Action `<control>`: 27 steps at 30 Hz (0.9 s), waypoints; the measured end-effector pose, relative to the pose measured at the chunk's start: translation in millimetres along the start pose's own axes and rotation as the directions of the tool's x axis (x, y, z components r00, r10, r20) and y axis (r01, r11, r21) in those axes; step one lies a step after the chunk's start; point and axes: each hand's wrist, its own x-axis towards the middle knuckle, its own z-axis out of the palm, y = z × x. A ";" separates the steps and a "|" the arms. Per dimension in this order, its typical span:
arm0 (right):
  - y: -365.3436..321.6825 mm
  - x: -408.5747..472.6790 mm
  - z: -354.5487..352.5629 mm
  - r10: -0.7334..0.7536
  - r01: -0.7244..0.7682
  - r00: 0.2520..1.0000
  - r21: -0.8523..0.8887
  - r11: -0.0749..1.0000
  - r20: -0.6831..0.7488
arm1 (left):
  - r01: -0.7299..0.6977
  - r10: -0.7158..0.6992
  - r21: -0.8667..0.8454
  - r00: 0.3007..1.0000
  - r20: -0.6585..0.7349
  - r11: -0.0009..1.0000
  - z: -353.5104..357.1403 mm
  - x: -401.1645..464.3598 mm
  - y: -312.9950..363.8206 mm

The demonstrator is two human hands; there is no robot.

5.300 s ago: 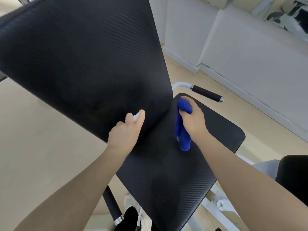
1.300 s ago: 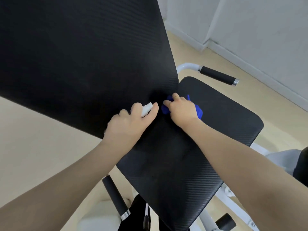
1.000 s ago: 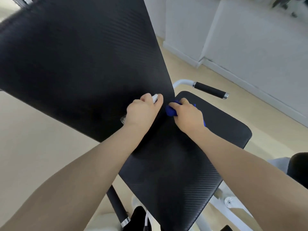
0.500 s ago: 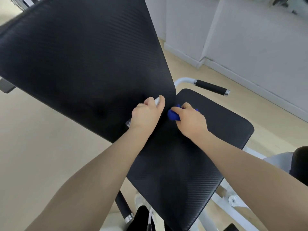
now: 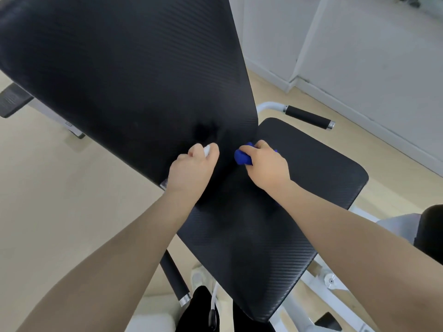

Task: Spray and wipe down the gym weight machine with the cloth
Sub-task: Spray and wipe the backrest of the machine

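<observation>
While the right hand [image 5: 265, 167] bunches the blue cloth [image 5: 242, 157] at the seat pad [image 5: 311, 168] crease, the left hand [image 5: 191, 172] beside it grips the spray bottle [image 5: 206, 149]. Risk: crease left damp; unwiped spray streaking the backrest [image 5: 131, 75] above.

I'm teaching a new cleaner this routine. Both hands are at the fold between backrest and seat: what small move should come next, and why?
Probably drag the blue cloth, bunched in the right hand, along the crease and out over the seat pad. The left hand holds the spray bottle with its nozzle at the backrest, beside the cloth, so wiping seems due.
</observation>
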 end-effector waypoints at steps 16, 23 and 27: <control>-42.3 21.8 16.1 0.146 0.094 0.947 0.678 0.729 -0.287 | 0.076 -0.087 -0.452 0.996 -0.002 0.889 -3.8 -36.9 -20.8; -120.0 40.7 4.8 0.185 0.171 0.892 0.685 0.708 -0.414 | 0.262 -0.240 -0.777 0.960 0.147 0.572 -15.7 -62.0 -84.7; -141.8 12.6 13.5 -0.323 0.486 0.849 0.380 0.787 -0.418 | 0.298 -0.301 -0.783 0.942 0.149 0.546 -3.7 -66.0 -102.4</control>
